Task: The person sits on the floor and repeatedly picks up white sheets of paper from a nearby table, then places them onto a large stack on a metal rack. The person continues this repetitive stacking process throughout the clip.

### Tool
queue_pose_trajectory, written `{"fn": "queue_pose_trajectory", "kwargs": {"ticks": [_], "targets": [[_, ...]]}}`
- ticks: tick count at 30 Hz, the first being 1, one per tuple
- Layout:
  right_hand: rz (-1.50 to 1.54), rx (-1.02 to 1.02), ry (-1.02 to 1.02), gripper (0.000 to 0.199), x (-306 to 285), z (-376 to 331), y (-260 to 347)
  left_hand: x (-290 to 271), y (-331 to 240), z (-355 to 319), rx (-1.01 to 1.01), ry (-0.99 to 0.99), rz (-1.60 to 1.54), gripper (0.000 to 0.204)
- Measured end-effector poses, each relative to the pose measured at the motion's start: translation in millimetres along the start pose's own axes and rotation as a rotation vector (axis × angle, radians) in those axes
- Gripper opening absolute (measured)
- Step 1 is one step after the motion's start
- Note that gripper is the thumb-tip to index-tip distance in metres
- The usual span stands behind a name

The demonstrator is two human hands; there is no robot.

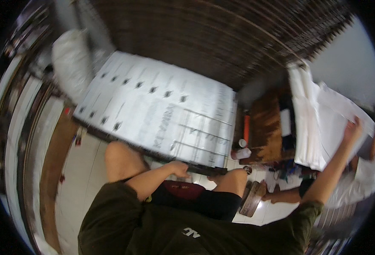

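My right arm stretches far to the right, where my right hand (pixel 352 129) is at a large white sheet (pixel 334 106), its fingers bent onto it. That sheet lies beside thick folded white sheets (pixel 304 123) draped over a stand. Low in front of me, my left hand (pixel 179 169) has curled fingers at the near edge of a wide, low worktable. Whatever it may hold is hidden by blur. A big pale panel (pixel 153 97) covers the worktable top, with dark marks, blurred lettering and a line grid at its right.
A person in a white shirt (pixel 359 187) sits close by at right, below my arm. A wooden block (pixel 251 199) rests on the tiled floor (pixel 79 170). Bottles (pixel 241 153) stand beside the worktable. A bulky white bag (pixel 72 63) leans at the far left; ribbed racks (pixel 221 38) rise behind.
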State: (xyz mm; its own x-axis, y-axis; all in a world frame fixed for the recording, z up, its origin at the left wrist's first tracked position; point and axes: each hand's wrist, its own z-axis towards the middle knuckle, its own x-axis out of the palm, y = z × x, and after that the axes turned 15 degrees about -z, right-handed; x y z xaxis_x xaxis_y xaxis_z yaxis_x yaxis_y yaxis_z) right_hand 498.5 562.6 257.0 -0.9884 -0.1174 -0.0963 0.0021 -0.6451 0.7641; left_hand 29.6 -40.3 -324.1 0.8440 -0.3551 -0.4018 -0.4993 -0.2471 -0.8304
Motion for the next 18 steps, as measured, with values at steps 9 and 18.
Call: {"fn": "queue_pose_trajectory", "kwargs": {"ticks": [9,18], "targets": [[-0.106,-0.057,0.282,0.038,363.0,-137.9,196.8,-10.7,-4.6,-30.9,-0.174,0.027,-0.048,0.062],[-0.265,0.005,1.144,0.068,539.4,-337.2,225.2,-10.0,-19.5,-86.7,-0.126,0.126,0.070,0.074]]}}
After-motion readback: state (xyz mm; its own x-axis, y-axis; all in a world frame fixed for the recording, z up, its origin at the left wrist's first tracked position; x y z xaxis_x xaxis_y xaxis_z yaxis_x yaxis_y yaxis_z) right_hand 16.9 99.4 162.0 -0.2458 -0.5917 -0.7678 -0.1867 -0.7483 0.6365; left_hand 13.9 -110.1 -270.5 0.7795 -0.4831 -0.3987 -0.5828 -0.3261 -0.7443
